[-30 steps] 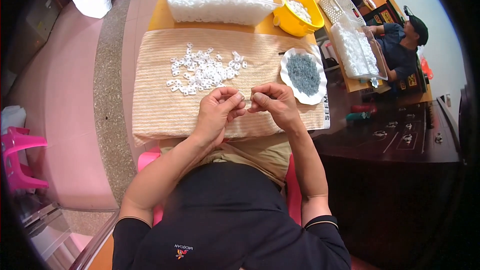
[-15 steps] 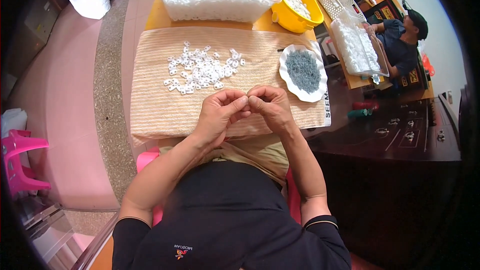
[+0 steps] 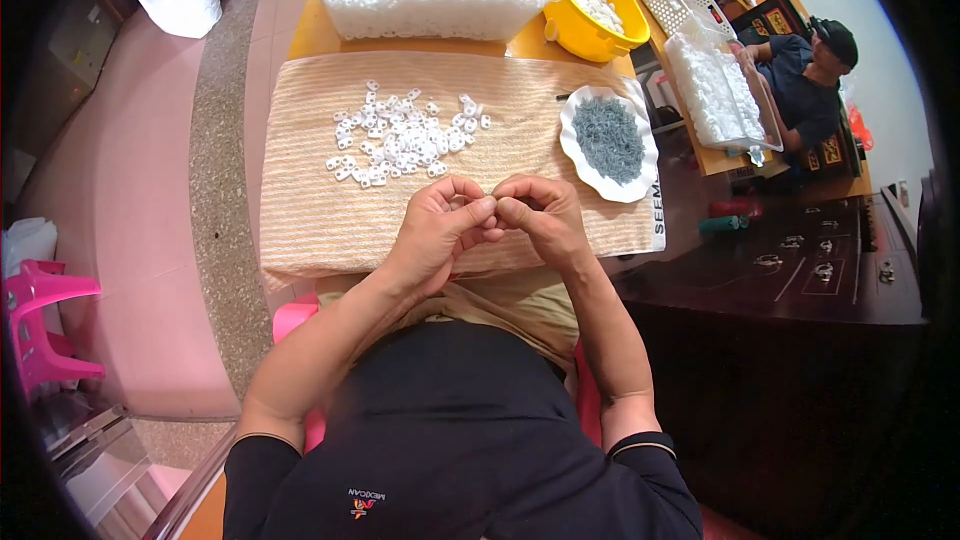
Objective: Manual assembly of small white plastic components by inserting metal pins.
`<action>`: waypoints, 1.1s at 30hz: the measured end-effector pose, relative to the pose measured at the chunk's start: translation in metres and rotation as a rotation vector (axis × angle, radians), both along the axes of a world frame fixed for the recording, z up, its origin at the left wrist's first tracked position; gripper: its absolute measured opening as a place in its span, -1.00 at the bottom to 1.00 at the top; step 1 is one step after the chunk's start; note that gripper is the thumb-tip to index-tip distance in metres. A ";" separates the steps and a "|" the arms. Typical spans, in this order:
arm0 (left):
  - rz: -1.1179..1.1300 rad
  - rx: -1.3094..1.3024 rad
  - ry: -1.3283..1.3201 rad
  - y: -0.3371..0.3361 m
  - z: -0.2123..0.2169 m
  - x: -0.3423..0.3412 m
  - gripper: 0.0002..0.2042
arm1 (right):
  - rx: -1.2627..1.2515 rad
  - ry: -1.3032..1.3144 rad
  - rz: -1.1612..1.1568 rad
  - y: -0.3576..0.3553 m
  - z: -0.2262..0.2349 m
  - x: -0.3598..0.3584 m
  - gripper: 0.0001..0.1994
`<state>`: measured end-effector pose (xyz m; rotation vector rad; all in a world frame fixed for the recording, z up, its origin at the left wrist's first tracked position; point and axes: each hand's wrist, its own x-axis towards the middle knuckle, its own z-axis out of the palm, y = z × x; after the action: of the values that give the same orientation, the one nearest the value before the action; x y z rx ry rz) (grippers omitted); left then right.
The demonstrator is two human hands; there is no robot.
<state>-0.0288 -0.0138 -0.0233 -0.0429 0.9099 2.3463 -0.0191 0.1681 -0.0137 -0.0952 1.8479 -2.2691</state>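
Observation:
My left hand [image 3: 446,224] and my right hand [image 3: 546,216] meet fingertip to fingertip over the near edge of a striped towel [image 3: 310,220]. Thumb and forefinger of each are pinched together; whatever they hold is too small and too covered to make out. Just beyond my hands lies a loose spread of small white plastic pieces with holes [image 3: 410,140]. To the right of them, a white scalloped dish [image 3: 633,182] holds a heap of small grey-blue parts [image 3: 608,140].
At the table's far side stand a clear tub [image 3: 430,15] full of white pieces and a yellow basin [image 3: 590,40]. Right of these, a co-worker [image 3: 810,70] sits by another filled tub [image 3: 720,105]. A pink stool [image 3: 50,320] is at left, a dark cabinet [image 3: 760,280] at right.
My hands stay nearly in place, with only a slight shift of the pinched fingertips. The view has moved a little; the co-worker's head has tilted.

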 end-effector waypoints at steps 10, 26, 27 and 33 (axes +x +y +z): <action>0.065 -0.043 -0.041 0.002 -0.005 0.000 -0.87 | 0.031 -0.031 -0.023 0.001 -0.006 0.000 -0.85; 0.083 -0.055 -0.094 0.005 -0.006 0.000 -0.86 | 0.085 0.009 -0.035 0.004 -0.016 0.000 -0.87; 0.084 -0.044 -0.094 0.005 -0.007 0.000 -0.86 | 0.100 0.016 -0.042 0.005 -0.017 0.000 -0.87; 0.079 -0.030 -0.091 0.005 -0.007 -0.001 -0.87 | 0.045 -0.048 -0.035 0.005 -0.017 0.000 -0.86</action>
<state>-0.0293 -0.0090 -0.0299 -0.2000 0.9137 2.3816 -0.0193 0.1734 -0.0307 -0.0014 1.8890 -2.2304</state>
